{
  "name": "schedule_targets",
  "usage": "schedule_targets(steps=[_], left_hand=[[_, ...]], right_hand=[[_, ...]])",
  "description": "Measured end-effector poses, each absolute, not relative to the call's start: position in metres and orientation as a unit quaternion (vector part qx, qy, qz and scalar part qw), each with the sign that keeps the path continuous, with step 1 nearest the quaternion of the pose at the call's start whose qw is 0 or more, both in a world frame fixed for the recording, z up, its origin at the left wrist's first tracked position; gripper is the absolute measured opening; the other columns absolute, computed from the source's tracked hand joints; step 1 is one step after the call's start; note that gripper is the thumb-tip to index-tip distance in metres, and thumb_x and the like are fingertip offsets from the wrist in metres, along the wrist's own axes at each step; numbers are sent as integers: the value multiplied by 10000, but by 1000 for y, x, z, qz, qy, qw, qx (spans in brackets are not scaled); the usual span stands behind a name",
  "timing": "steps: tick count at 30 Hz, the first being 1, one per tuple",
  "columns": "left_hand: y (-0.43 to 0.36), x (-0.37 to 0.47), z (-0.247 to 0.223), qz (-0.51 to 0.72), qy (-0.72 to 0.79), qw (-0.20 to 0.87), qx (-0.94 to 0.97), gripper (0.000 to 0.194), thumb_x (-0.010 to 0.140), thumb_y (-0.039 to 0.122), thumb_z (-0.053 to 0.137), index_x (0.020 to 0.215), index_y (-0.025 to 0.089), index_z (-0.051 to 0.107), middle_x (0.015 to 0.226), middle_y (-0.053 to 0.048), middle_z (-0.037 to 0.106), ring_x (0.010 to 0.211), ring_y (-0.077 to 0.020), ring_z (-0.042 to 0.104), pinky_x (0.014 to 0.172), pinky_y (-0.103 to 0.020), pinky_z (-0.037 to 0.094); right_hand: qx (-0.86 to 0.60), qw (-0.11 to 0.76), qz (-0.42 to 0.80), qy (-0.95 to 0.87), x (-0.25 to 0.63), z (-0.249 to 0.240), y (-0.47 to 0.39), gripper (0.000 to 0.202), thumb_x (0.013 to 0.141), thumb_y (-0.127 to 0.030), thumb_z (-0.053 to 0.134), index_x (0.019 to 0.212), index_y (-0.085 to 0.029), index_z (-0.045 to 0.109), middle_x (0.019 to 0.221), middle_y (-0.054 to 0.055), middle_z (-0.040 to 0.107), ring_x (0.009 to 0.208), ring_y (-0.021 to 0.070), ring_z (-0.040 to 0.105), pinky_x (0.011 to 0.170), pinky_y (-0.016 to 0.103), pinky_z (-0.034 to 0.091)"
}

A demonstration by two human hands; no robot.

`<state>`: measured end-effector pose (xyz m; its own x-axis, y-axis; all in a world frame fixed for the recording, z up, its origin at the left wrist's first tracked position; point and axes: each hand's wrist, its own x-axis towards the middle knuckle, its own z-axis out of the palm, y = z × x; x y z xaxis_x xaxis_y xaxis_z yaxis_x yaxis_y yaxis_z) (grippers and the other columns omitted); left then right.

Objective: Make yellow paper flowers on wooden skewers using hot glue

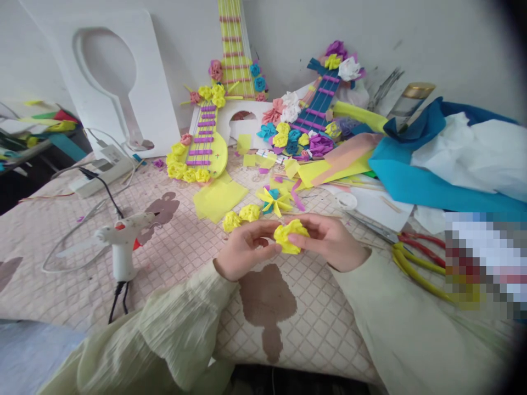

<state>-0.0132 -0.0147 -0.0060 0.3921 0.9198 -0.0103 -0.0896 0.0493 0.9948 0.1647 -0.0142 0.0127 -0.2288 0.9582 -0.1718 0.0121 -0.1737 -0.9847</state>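
A crumpled yellow paper flower (290,237) is held between my two hands, above the near middle of the table. My left hand (250,249) grips its left edge with thumb and fingertips. On the other side, my right hand (329,238) pinches it, the thumb lying across its front. Just beyond my left hand sit two more yellow paper flowers (249,213). A yellow and teal paper star flower (275,202) lies behind the held flower. Some fingertips are hidden behind the yellow paper.
A white glue gun (125,236) stands at left, its cord running to a power strip (102,173). Scissors (411,241) lie at right. Flower-trimmed paper instruments (206,142) and a white cut-out board (152,71) lean at the back. Blue paper (415,170) is heaped at right.
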Motion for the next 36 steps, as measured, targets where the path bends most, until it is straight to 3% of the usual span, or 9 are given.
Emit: schedule_targets(steps=[6,17,21,27,32,36], left_hand=[[-17,-11,-6,401,395,586,583,289,663,228,672,928,123,623,905,-92,671,785,-161,622,719,-290,500],[-21,-6,0,399,502,461,613,181,681,261,647,764,105,685,760,-81,695,703,-162,628,654,-258,515],[-18,-7,2,378,495,451,640,209,711,299,604,761,108,674,761,-79,687,689,-161,619,635,-262,511],[-12,-12,0,390,470,531,587,205,682,259,632,822,114,665,818,-83,687,708,-153,621,661,-264,515],[-11,-18,1,356,424,606,571,205,663,233,665,840,129,653,717,-46,659,562,-106,587,514,-213,488],[-12,-19,5,364,400,628,560,163,655,209,673,786,127,620,658,-18,628,577,-99,596,542,-204,498]], right_hand=[[-480,407,602,-492,161,9,-15,332,573,-272,720,863,-168,597,884,42,665,739,147,618,611,274,517],[-529,465,534,-468,148,-2,-24,271,581,-307,717,709,-165,525,643,-8,607,544,112,568,486,256,496],[-519,430,559,-483,151,-4,-22,265,601,-318,700,754,-167,544,697,0,611,571,115,574,491,253,495],[-497,393,596,-493,156,1,-19,292,592,-304,710,818,-157,598,773,20,638,653,123,593,563,254,508],[-474,356,638,-491,160,6,-18,272,594,-314,707,806,-166,623,757,19,661,635,133,606,551,266,498],[-459,341,653,-497,162,8,-17,267,585,-299,714,801,-170,625,735,10,657,637,131,606,539,255,492]])
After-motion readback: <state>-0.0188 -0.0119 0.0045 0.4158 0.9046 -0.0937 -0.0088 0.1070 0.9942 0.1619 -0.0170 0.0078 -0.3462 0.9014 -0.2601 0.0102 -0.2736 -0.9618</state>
